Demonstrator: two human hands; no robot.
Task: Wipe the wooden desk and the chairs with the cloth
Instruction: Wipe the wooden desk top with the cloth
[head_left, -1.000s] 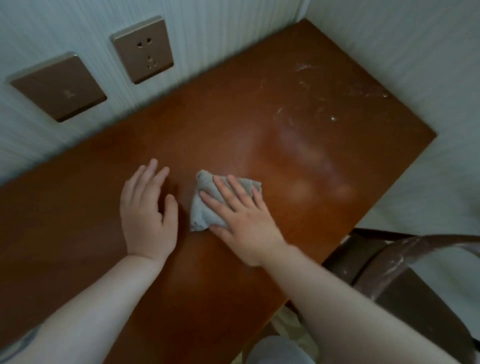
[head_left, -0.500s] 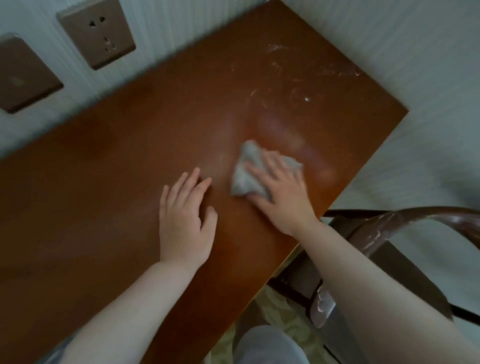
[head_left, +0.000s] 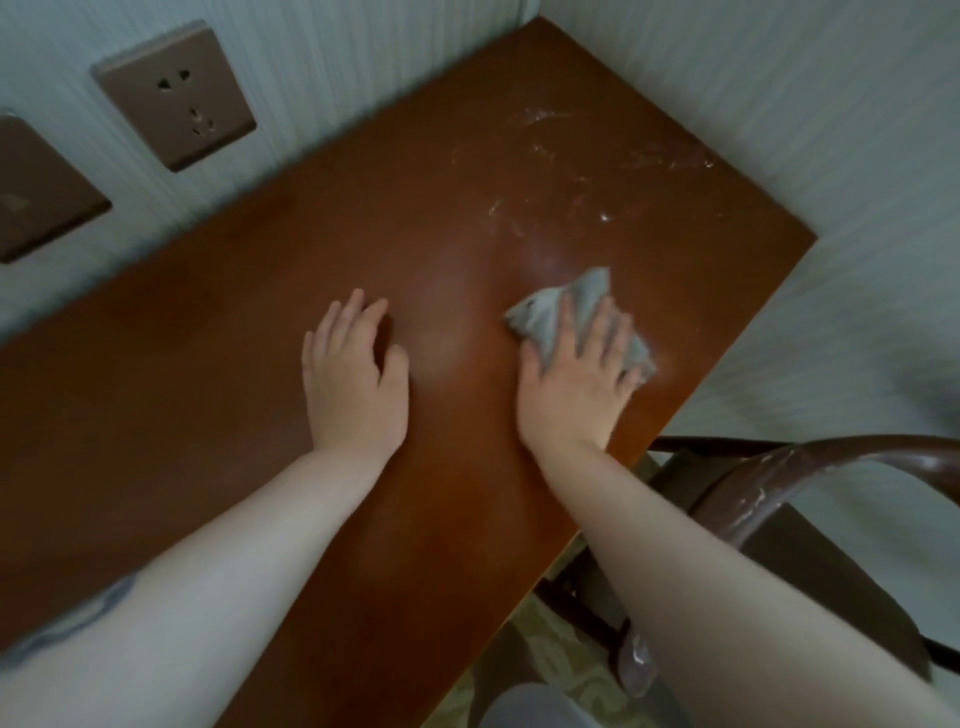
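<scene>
mid-wipe on the wooden desk (head_left: 260, 405), judging by the lie of things: right hand (head_left: 576, 384) flat on the grey cloth (head_left: 558, 306), fingers straight and spread, pressing it to the wood rather than curling round it. cloth bunched under the fingers, sitting right of the desk's middle, near the right-hand edge, its far corner poking out ahead of the fingertips. left hand (head_left: 353, 379) laid palm-down on bare wood just beside, fingers relaxed, holding nothing, apparently bracing.

pale streaks and specks (head_left: 561, 187) beyond the cloth, toward the far corner by the wall. probably the next stretch to cover: calls for pushing the cloth forward and to the right with steady downward pressure, keeping the palm over it so it does not slip out. chair (head_left: 810, 467) at the right, below the desk edge, its curved rail smeared with white too; seemingly untouched so far, so the chairs part of the job looks not yet begun.

against a second ago: cloth and right hand shifted from the desk's middle toward the right edge and closer to the streaks, hand turned to point more straight ahead. left hand in much the same flat pose. wall socket (head_left: 176, 98) placed differently in view, so head moved as well.
</scene>
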